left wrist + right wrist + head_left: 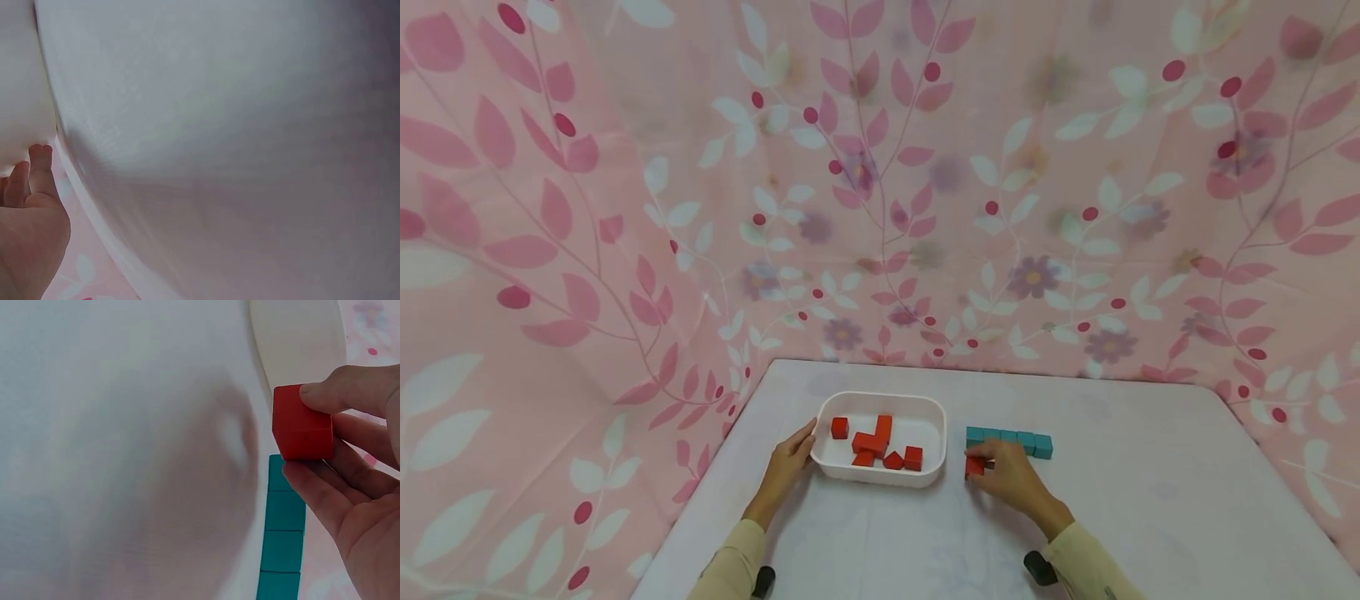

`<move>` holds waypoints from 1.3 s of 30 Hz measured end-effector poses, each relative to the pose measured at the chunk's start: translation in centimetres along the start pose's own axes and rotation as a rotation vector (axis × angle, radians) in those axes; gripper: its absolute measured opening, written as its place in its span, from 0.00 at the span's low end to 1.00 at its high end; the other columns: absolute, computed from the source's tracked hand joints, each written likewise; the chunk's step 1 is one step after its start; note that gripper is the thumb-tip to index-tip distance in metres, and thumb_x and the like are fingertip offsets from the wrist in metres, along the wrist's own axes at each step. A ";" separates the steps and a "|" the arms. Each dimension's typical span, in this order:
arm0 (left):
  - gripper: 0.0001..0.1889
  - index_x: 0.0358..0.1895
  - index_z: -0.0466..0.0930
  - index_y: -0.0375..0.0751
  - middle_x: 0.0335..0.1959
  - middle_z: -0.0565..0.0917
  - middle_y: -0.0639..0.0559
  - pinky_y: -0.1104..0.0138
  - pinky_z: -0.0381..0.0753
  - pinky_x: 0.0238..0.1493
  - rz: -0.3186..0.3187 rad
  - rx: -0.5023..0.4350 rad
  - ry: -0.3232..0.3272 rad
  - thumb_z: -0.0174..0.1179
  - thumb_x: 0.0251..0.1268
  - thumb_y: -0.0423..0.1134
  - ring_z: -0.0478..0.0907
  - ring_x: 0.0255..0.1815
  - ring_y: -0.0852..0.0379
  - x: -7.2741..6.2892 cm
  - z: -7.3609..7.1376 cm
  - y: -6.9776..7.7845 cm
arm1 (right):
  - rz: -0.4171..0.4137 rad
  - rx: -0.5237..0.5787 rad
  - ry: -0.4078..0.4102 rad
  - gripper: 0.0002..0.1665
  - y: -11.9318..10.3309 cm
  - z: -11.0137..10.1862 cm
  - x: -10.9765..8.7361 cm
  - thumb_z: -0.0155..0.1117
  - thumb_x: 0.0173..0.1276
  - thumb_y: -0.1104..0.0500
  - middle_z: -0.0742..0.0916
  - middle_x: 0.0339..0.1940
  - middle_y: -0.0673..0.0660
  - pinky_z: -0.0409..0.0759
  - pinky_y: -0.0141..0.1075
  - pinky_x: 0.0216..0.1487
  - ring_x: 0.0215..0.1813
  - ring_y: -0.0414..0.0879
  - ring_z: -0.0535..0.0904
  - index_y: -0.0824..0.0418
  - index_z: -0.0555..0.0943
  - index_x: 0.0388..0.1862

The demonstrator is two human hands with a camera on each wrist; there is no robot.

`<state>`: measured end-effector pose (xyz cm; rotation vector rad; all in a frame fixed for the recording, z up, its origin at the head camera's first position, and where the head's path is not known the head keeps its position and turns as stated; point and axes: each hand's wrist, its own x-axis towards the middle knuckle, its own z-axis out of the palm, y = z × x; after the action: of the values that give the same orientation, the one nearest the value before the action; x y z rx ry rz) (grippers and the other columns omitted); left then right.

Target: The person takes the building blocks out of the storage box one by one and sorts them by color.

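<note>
On a white-covered table (880, 542), a right hand (1011, 481) pinches a red block (974, 467) between thumb and fingers, near the left end of a left-to-right teal row (1025, 441). The block shows no clear long axis or point. A left hand (787, 461), fingers fairly straight, touches a white tray (880, 477), seemingly steadying it.

Loads of room on the worktop (1120, 492) right of the teal row (1009, 437), plus between the forearms. Gap from tray (880, 477) to row is tight, with the right grip (1017, 481) and its red block (974, 467) crowding the near end. Left grip (786, 471) blocks the tray's left side; cloth (955, 250) walls off the back.
</note>
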<state>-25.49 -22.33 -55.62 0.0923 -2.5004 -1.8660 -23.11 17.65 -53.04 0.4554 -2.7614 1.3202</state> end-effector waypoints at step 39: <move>0.23 0.72 0.67 0.50 0.72 0.66 0.46 0.55 0.74 0.61 -0.001 0.014 0.021 0.52 0.76 0.41 0.65 0.70 0.45 -0.1 0.2 0.0 | -0.036 -0.046 -0.037 0.25 -3.5 -0.3 2.4 0.78 0.55 0.58 0.86 0.48 0.54 0.86 0.46 0.45 0.50 0.56 0.82 0.60 0.85 0.52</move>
<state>-25.39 -22.15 -55.63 0.1135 -2.5002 -1.8383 -24.49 15.25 -49.82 0.5303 -2.7929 1.2499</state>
